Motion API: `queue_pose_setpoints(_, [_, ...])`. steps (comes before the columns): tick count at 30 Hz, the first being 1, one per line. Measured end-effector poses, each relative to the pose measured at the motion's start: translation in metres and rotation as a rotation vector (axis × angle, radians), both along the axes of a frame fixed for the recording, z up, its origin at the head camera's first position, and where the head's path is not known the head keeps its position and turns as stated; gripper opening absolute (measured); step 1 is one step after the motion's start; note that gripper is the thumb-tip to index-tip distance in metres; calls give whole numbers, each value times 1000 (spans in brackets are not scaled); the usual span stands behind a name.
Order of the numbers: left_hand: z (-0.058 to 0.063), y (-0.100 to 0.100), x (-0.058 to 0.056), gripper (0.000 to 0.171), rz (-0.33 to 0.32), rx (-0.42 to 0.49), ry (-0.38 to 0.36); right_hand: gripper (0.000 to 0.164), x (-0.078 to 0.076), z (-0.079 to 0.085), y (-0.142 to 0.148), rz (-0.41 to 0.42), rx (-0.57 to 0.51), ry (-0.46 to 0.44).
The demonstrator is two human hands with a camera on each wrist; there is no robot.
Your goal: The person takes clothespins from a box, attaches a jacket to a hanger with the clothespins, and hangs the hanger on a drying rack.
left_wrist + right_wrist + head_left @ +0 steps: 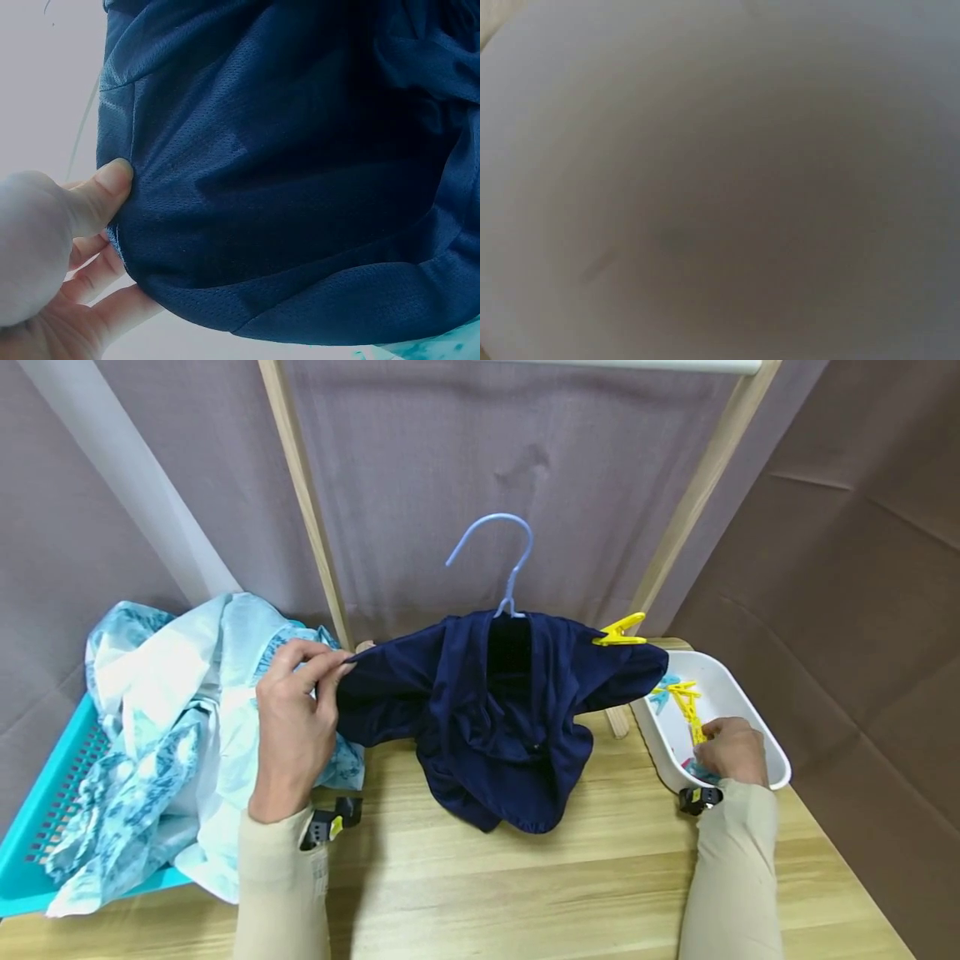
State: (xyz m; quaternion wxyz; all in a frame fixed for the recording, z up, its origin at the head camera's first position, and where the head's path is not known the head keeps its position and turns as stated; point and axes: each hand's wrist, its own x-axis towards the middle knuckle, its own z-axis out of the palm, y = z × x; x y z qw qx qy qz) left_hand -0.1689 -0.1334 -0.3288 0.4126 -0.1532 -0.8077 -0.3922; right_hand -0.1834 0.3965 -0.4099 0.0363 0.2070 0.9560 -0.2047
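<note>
A navy garment (pixel 495 718) with short sleeves hangs on a light blue wire hanger (pixel 513 568), whose hook stands up from the neck. My left hand (pixel 296 718) pinches the edge of its left-side sleeve, thumb (pixel 114 177) in front and fingers behind the cloth. On the opposite shoulder sits a yellow clothespin (pixel 621 631). My right hand (pixel 733 747) reaches down into a white tub (pixel 738 693), beside yellow clothespins (pixel 686 697) and blue ones. Its fingertips are mostly hidden there. The right wrist view is a pale blur, too close to make out.
At the left, a turquoise basket (pixel 71 785) overflows with light blue and white clothes (pixel 202 693). A wooden rack with posts (pixel 307 493) and a white top bar (pixel 652 364) rises behind the garment. Everything stands on a wood-grain table (pixel 450 893).
</note>
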Motion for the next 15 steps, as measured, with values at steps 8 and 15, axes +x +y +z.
queue_pose_setpoints(8, [0, 0, 1, 17, -1, 4, -2, 19, 0, -1, -4, -119, -84, 190])
queue_pose_setpoints(15, [0, 0, 0, 18, -2, 3, -4, 28, 0, 9, -8, -282, -171, 155])
